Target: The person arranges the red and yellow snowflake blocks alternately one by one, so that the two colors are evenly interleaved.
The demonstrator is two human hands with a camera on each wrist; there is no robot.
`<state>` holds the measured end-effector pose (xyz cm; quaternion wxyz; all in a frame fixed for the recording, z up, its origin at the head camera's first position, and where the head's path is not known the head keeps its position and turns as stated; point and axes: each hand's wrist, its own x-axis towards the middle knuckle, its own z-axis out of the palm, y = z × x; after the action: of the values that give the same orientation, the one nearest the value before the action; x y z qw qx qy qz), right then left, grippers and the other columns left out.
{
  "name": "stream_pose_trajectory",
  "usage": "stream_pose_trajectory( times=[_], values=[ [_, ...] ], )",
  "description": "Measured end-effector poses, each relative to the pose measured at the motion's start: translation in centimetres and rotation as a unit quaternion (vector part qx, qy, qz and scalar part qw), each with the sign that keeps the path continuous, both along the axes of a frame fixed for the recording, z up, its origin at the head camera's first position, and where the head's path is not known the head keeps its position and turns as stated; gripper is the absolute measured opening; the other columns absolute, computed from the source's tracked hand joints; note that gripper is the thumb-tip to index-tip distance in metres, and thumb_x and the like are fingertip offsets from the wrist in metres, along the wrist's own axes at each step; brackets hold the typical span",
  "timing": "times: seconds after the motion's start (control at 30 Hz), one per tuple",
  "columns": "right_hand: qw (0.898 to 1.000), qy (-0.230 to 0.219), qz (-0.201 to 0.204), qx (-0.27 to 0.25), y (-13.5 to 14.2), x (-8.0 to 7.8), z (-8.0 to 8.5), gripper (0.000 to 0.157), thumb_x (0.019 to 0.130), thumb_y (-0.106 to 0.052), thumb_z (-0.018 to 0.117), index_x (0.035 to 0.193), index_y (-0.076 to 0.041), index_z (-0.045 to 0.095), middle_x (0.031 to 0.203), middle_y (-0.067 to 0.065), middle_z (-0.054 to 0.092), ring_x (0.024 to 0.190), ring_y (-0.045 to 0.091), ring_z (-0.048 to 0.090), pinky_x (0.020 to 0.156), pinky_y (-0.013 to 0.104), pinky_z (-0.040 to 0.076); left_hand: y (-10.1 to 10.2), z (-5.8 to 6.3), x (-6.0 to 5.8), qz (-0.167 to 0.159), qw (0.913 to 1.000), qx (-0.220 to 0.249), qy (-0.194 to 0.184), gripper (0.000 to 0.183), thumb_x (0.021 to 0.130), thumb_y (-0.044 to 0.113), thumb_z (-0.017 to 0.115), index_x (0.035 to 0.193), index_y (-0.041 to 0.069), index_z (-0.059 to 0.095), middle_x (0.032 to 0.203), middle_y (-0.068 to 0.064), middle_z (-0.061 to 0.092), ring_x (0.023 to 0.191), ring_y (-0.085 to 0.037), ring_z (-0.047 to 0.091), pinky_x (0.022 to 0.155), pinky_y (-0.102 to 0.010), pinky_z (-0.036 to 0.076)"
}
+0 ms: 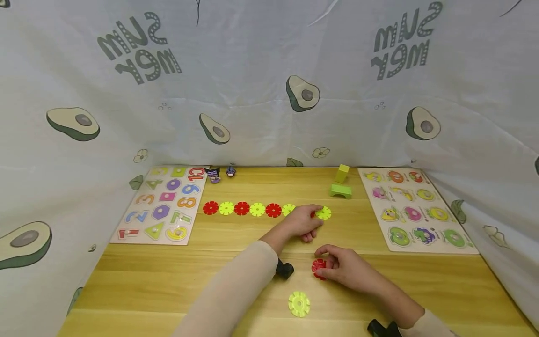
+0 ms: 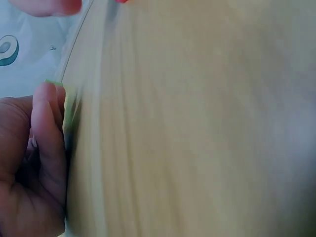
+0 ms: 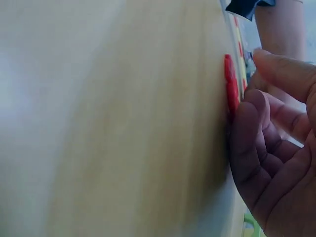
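Observation:
A row of red and yellow notched discs lies across the table. My left hand reaches over the row's right part, its index finger extended to the upper edge of the last yellow disc. A red disc beside that one is mostly hidden under the hand. Nearer to me, my right hand holds a separate red disc at its right edge, thumb over it and index finger arched above. In the right wrist view this red disc shows edge-on beside the fingertips. A loose yellow disc lies closest to me.
A number-and-shape puzzle board lies at left, a fruit puzzle board at right. Green blocks stand behind the row's right end. Small dark figurines sit at the back left. A patterned curtain hangs behind.

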<state>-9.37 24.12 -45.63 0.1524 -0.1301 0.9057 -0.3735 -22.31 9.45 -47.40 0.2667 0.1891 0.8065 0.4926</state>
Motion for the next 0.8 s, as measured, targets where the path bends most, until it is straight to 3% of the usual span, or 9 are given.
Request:
stream_pose_trajectory(
  times=[0.17,0.43,0.63,0.8],
  values=[
    [0.999,-0.009,-0.022,0.032,0.0,0.2,-0.2,0.039,0.074,-0.038,0.076,0.106,-0.023,0.060,0.065,-0.003,0.050,0.053,0.009,0.043,0.044,0.021,0.034,0.6,-0.1,0.1,0.012,0.9992,-0.030,0.023,0.045,0.092,0.023,0.058,0.135,0.028,0.047,0.047,-0.006,0.055,0.034,-0.016,0.050,0.037,-0.031,0.049],
    [0.999,-0.016,-0.019,0.030,0.0,0.0,-0.1,0.038,0.068,-0.036,0.081,0.094,-0.022,0.057,0.069,-0.001,0.050,0.061,0.012,0.045,0.049,0.023,0.037,0.8,-0.3,0.1,0.031,0.9980,-0.035,0.042,0.038,0.093,0.024,0.056,0.131,0.029,0.051,0.046,-0.004,0.055,0.033,-0.015,0.048,0.036,-0.028,0.047],
    [1.000,-0.018,-0.017,-0.009,0.6,-0.3,0.4,0.030,0.075,-0.029,0.077,0.089,-0.017,0.053,0.072,0.000,0.051,0.061,0.013,0.049,0.051,0.024,0.043,0.9,-0.3,0.2,0.047,0.9978,-0.032,0.035,0.035,0.093,0.023,0.057,0.127,0.028,0.056,0.046,-0.005,0.055,0.033,-0.015,0.047,0.036,-0.027,0.046],
    [0.993,-0.060,-0.066,-0.080,2.2,-1.6,1.2,0.029,0.082,-0.024,0.071,0.095,-0.008,0.051,0.075,0.009,0.051,0.055,0.020,0.056,0.047,0.032,0.051,1.0,-0.2,0.2,0.053,0.9978,-0.028,0.030,0.033,0.093,0.022,0.057,0.126,0.027,0.057,0.046,-0.005,0.055,0.033,-0.015,0.048,0.036,-0.027,0.046]
  ],
)
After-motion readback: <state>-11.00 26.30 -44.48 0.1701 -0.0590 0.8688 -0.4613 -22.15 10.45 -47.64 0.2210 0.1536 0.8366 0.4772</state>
